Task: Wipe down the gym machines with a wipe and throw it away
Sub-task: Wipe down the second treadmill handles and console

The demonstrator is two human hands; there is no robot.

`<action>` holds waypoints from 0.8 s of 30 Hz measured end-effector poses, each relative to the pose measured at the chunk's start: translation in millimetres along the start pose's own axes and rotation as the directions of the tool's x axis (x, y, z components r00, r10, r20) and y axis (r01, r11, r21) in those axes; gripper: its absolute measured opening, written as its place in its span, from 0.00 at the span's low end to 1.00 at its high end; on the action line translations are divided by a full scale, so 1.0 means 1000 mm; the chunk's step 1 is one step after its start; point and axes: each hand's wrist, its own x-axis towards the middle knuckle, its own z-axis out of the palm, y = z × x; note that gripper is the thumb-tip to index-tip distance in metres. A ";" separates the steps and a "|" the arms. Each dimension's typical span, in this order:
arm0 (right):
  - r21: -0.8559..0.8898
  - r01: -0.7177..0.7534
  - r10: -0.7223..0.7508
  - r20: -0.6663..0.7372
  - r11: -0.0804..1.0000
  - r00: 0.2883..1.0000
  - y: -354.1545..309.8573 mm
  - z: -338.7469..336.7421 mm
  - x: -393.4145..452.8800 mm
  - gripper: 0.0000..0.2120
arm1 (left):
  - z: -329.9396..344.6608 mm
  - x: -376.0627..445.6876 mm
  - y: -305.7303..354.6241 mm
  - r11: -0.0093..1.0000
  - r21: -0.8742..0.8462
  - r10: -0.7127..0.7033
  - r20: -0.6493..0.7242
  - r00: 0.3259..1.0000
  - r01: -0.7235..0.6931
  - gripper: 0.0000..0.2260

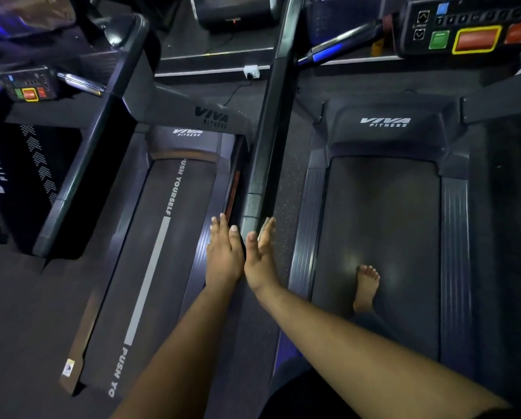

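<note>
We are in a gym: two treadmills (pixel 168 252) (pixel 380 237) stand side by side, each marked "VIVA FITNESS", with dark running belts, side rails and, at the upper right and upper left, consoles (pixel 464 28) (pixel 29 89) with coloured buttons.

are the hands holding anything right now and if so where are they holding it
Both hands lie flat with straight fingers at the near end of the handrail. A pale sliver, perhaps the wipe, shows under the right hand; the left hand holds nothing visible.

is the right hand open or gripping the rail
Open. The right hand has straight fingers laid flat against the end of the rail, a pale wipe apparently pressed under them; none curl around it.
</note>
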 end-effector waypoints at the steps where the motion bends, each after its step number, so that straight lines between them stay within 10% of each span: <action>1: -0.002 -0.008 0.008 0.013 1.000 1.000 0.002 -0.001 -0.003 0.55 | 0.000 0.000 0.001 1.000 0.020 0.008 -0.004 1.000 -0.008 0.26; 7: 0.178 -0.420 0.421 0.034 0.890 0.906 -0.019 -0.043 0.040 0.38 | -0.007 0.002 0.014 0.987 0.156 0.034 0.034 0.999 -0.039 0.26; 13: 0.333 -0.271 0.278 0.025 0.903 0.960 -0.071 -0.107 0.082 0.18 | -0.016 0.033 0.057 0.959 0.249 0.114 0.106 0.988 -0.137 0.30; 18: -0.108 -0.052 0.036 -0.153 0.993 0.988 -0.116 -0.154 0.121 0.13 | 0.000 0.071 0.106 0.913 0.336 0.197 0.134 0.971 -0.231 0.35; 24: -0.564 0.215 -0.260 0.001 0.798 0.966 -0.172 -0.200 0.186 0.07 | 0.018 0.112 0.138 0.884 0.416 0.174 0.129 0.976 -0.213 0.39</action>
